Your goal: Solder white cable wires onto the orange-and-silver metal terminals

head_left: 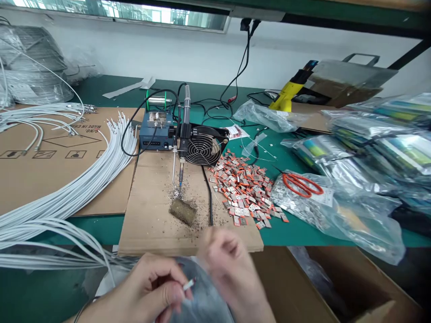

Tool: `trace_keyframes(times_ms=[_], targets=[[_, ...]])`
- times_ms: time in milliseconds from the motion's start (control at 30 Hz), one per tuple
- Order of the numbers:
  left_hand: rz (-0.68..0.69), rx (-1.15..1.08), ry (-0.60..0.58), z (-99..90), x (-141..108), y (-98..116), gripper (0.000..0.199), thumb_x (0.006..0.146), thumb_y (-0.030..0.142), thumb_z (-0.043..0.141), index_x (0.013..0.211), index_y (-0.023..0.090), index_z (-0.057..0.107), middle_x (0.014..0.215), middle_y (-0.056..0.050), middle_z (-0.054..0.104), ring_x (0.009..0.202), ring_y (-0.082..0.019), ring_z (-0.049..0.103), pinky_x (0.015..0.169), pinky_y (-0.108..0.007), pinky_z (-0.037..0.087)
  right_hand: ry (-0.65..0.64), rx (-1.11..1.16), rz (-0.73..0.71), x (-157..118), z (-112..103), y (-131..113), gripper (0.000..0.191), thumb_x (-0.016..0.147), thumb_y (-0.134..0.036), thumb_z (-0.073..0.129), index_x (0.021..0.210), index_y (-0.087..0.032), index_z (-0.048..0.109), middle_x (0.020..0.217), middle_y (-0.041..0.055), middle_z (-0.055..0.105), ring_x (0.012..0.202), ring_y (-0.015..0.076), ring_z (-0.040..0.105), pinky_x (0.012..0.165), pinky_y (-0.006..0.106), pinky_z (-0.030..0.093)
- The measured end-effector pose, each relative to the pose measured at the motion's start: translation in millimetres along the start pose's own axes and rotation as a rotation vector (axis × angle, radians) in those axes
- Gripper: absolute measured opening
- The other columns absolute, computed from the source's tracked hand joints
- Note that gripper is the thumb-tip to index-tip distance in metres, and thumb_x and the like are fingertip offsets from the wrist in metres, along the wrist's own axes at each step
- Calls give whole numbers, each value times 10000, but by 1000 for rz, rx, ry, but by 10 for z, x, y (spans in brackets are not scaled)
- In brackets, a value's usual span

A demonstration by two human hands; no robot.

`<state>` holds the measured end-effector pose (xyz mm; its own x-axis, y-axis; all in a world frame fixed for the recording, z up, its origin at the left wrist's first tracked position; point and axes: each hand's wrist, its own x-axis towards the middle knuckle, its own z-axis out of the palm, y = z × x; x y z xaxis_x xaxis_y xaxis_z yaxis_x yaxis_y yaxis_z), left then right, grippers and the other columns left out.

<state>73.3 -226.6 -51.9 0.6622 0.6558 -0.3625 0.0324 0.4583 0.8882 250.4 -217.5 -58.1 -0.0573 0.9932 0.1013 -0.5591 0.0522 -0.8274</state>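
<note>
Near the bottom centre, my left hand [156, 289] pinches the end of a white cable [189, 284], whose tip points up to the right. Just right of it, my right hand [227, 258] is raised with its fingers curled; it is blurred, and what it may hold cannot be made out. Beyond my hands, a brown block [182, 211] lies on a cardboard sheet [151, 197], just below the tip of a soldering iron [183, 134] mounted upright. A pile of small orange-and-metal connectors [242, 184] lies right of the block.
Bundled white cables [101, 168] cover the left side. A blue soldering station [155, 132] and a black fan [205, 148] stand behind the block. Red-handled scissors [301, 185] rest on a plastic bag [357, 220] at right. Open cardboard boxes [286, 282] sit below the table edge.
</note>
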Motion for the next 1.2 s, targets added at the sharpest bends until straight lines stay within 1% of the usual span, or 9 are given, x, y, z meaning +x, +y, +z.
trace_keyframes(times_ms=[100, 233, 533, 633, 800, 900, 1000, 1100, 1200], targets=[[-46, -44, 37, -49, -74, 10, 446, 737, 572, 608, 722, 127, 583, 554, 9, 502, 418, -47, 444, 404, -145, 272, 101, -114, -80, 20, -11, -69, 250, 782, -299, 674, 593, -194, 549, 546, -43, 414, 484, 91, 351, 453, 212, 280], [32, -73, 99, -82, -47, 31, 468, 747, 597, 575, 710, 132, 538, 551, 13, 499, 380, -52, 437, 405, -162, 286, -172, -492, 77, 19, 58, -30, 108, 732, -274, 696, 774, -180, 667, 632, 7, 559, 542, 117, 427, 489, 240, 329], [63, 365, 64, -125, -49, 34, 401, 898, 478, 401, 711, 146, 525, 513, 30, 466, 481, -79, 460, 548, -187, 368, -354, -796, 87, 88, 69, -179, 70, 705, -151, 652, 642, -178, 668, 539, -26, 522, 491, 95, 412, 460, 226, 299], [78, 308, 53, -116, -11, 23, 425, 879, 510, 420, 693, 142, 522, 531, 22, 480, 494, -81, 471, 551, -190, 377, -312, -583, 81, 66, 77, -68, 120, 706, -176, 671, 591, -166, 640, 510, -26, 503, 458, 86, 408, 437, 221, 291], [124, -41, 8, -64, 134, 13, 430, 784, 540, 572, 660, 132, 513, 598, -16, 554, 507, -102, 540, 532, -209, 420, -164, 146, 200, -18, 175, 342, 202, 692, -305, 733, 645, -196, 570, 540, -41, 499, 357, 87, 437, 343, 202, 333], [111, -104, 28, -55, 149, 20, 418, 742, 531, 629, 692, 127, 535, 618, -16, 568, 482, -93, 538, 502, -200, 412, -72, 244, 174, 8, 131, 353, 190, 718, -330, 727, 667, -206, 593, 493, -63, 443, 374, 71, 377, 371, 184, 320], [53, -46, 88, -57, 104, 27, 435, 704, 534, 665, 668, 125, 520, 603, 9, 530, 462, -64, 502, 474, -169, 363, 12, -21, 10, 65, 0, 149, 150, 748, -331, 705, 675, -215, 644, 519, -53, 444, 471, 78, 360, 449, 193, 290], [7, 65, 130, -57, 61, 27, 424, 725, 528, 638, 650, 137, 492, 538, 47, 452, 450, -57, 457, 452, -161, 319, -168, -475, 63, 73, -84, -59, 98, 692, -244, 741, 767, -205, 691, 598, -26, 532, 534, 99, 400, 481, 220, 288], [15, 284, 184, -60, 35, 33, 358, 802, 475, 561, 669, 146, 513, 575, 30, 485, 492, -76, 469, 474, -181, 334, -317, -729, 113, 37, -71, -149, 41, 703, -167, 698, 741, -178, 685, 624, -12, 574, 559, 107, 446, 506, 230, 311]])
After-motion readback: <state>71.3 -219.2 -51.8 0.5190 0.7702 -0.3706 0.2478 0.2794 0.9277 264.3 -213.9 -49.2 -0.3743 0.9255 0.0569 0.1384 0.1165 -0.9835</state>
